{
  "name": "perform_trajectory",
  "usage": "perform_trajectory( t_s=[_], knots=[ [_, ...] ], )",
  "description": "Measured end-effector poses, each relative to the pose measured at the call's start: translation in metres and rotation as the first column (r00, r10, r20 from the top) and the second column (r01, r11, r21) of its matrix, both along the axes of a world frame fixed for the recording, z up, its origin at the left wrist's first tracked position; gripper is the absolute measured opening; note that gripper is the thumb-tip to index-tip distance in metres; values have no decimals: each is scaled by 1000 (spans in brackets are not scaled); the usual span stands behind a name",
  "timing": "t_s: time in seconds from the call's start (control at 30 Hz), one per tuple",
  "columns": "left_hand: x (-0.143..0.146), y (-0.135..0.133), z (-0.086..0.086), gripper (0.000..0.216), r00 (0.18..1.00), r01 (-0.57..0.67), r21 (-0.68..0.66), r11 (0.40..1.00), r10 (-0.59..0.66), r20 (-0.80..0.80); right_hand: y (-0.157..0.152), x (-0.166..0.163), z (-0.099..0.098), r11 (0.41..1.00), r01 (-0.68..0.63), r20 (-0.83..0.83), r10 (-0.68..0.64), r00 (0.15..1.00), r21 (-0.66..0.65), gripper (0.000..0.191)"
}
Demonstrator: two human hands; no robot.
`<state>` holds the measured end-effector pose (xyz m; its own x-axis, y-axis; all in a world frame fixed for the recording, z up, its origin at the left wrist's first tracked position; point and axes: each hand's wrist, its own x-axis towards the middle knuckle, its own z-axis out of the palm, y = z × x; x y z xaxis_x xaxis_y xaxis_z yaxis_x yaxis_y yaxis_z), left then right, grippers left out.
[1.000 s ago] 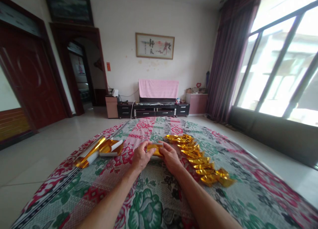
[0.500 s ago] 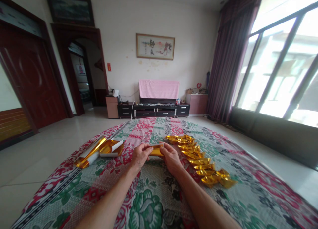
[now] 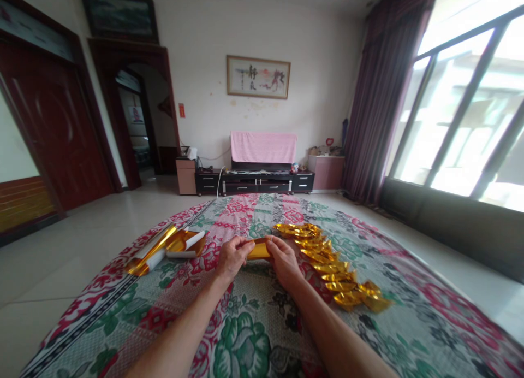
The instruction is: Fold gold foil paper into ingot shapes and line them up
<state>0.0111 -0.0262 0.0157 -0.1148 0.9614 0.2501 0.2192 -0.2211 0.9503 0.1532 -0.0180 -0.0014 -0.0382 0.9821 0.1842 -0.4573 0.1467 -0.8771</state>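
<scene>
A small piece of gold foil paper [image 3: 260,250] is stretched between my two hands, above the middle of the flowered cloth [image 3: 241,340]. My left hand [image 3: 234,256] pinches its left end between thumb and fingers. At the other end my right hand [image 3: 283,256] is closed on it the same way. Right of my hands lies a slanting row of folded gold paper ingots [image 3: 321,255], several of them overlapping. To the left are curled sheets of gold foil paper [image 3: 153,249] with white undersides.
Beyond the round, cloth-covered surface stands a low black TV cabinet [image 3: 262,185], with a pink cloth [image 3: 264,147] over the screen. Dark red doors [image 3: 61,121] are on the left. A purple curtain [image 3: 370,105] and a large window [image 3: 454,116] are on the right.
The gold paper between my hands has turned so that more of its smooth gold face shows, and its pale upper edge no longer does. Both hands keep their hold. The view has shifted slightly.
</scene>
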Motion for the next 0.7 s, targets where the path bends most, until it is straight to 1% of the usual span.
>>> perform_trajectory(
  t_s=[0.17, 0.3, 0.47, 0.6, 0.7],
  knots=[
    [-1, -2, 2, 28, 1000, 22, 17, 1000, -22, 20, 1, 0, -1, 1000, 6, 1, -6, 1000, -4, 36],
    [-2, -2, 1, 29, 1000, 6, 41, 999, -6, 6, 0, -1, 1, 1000, 20, 19, -20, 1000, -1, 39],
    [-2, -2, 0, 30, 995, -51, 105, 993, 60, -84, -5, -3, 6, 994, 108, 81, -109, 991, 19, 37],
    [-3, -2, 0, 31, 988, -81, 112, 990, 94, -121, -9, -6, 11, 980, 196, 153, -200, 968, 42, 32],
    [-4, -2, 0, 30, 980, -102, 136, 986, 122, -156, -11, -6, 13, 978, 204, 164, -210, 964, 53, 29]
  ],
)
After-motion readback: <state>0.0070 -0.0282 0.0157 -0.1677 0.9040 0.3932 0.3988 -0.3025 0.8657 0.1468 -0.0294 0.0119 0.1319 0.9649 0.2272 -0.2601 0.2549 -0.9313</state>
